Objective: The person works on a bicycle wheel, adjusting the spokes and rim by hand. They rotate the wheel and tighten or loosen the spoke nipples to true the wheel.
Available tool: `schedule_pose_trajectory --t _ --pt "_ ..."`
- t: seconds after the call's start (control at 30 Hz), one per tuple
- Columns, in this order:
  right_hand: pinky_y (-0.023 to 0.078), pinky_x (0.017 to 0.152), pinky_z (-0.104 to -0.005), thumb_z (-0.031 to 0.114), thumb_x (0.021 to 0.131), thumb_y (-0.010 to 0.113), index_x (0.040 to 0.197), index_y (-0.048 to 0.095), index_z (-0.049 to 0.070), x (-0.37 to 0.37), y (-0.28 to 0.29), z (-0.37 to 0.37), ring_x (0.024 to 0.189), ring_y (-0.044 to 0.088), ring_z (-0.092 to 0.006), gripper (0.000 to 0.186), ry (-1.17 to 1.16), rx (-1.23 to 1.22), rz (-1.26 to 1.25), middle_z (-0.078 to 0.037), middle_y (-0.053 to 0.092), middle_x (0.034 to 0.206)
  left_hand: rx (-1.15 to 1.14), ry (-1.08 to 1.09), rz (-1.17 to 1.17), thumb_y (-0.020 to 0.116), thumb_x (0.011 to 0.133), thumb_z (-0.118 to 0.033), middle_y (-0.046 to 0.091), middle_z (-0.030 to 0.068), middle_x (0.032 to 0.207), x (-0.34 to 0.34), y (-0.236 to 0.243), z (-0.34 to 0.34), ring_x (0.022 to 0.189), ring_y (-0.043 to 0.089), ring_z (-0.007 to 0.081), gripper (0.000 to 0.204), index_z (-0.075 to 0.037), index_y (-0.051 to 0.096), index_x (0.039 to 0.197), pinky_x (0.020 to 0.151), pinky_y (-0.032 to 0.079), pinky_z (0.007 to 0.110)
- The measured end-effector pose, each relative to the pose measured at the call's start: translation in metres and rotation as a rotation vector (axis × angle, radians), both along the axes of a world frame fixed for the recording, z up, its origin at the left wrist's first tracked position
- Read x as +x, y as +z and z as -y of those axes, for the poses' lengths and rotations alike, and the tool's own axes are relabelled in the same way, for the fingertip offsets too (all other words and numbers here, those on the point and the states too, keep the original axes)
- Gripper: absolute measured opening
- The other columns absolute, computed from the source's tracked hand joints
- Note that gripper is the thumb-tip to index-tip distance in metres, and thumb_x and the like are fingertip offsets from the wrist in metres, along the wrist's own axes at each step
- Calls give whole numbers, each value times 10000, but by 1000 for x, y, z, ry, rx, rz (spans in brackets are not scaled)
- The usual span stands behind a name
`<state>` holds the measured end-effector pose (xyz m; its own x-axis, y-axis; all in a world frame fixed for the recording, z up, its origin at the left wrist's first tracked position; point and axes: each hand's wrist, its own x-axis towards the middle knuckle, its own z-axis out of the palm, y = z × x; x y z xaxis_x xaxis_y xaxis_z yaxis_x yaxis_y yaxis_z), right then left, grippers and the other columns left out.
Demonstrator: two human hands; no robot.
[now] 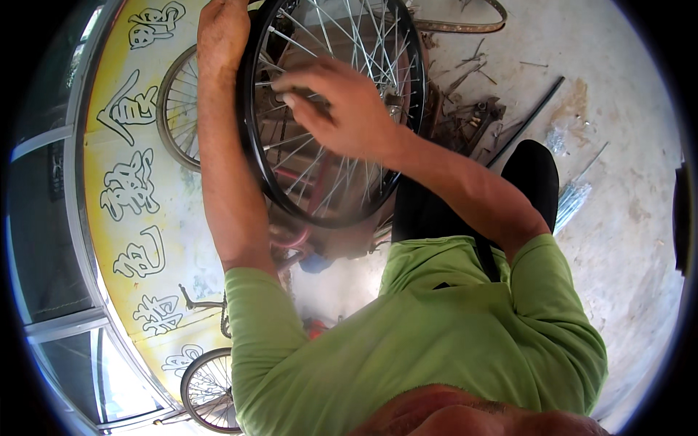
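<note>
A bicycle wheel (251,138) with a black rim and silver spokes stands tilted in front of me. My right hand (338,109) reaches across the spokes, its thumb and fingertips bent together close to the left inner side of the rim. Motion blurs this hand, and whatever lies between its fingertips is too small to make out. At the top edge, my left hand (224,33) is beside the upper left of the rim. Its fingers are mostly hidden or cut off, so its grip does not show. Behind the spokes is a dull red bicycle frame (298,236), partly covered.
On the floor at right lie metal tools (480,120), a dark rod (527,120) and a bundle of loose spokes (574,200). A worn rim (472,25) lies at the top. Left stand a yellow sign panel (131,87), a second wheel (167,109) and another bicycle wheel (193,407).
</note>
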<state>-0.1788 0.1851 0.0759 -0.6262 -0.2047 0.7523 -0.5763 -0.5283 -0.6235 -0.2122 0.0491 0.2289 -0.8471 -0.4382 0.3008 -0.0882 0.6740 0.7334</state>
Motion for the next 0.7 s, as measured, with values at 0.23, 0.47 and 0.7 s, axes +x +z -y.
schedule_pose_trajectory --t 0.23,0.47,0.7 --pt "567 800 -438 151 994 619 1241 653 79 12 1 19 892 694 -362 260 131 109 -96 -135 715 1012 -101 1 -13 574 1035 -477 733 104 969 -2 2 -25 814 670 226 500 -3 733 1024 748 533 339" --pt "554 740 -377 120 979 660 1139 680 22 -9 7 35 822 718 -260 189 561 199 15 -136 732 1002 -12 12 74 563 1040 -466 722 96 950 -4 3 -14 864 661 209 496 -4 741 1013 791 525 350" --pt "548 852 -316 120 991 691 1184 681 -4 6 3 33 935 692 -178 230 510 87 311 -102 731 1017 -202 -39 133 588 1043 -460 732 103 953 -25 2 -13 918 639 171 498 19 724 1045 883 496 332"
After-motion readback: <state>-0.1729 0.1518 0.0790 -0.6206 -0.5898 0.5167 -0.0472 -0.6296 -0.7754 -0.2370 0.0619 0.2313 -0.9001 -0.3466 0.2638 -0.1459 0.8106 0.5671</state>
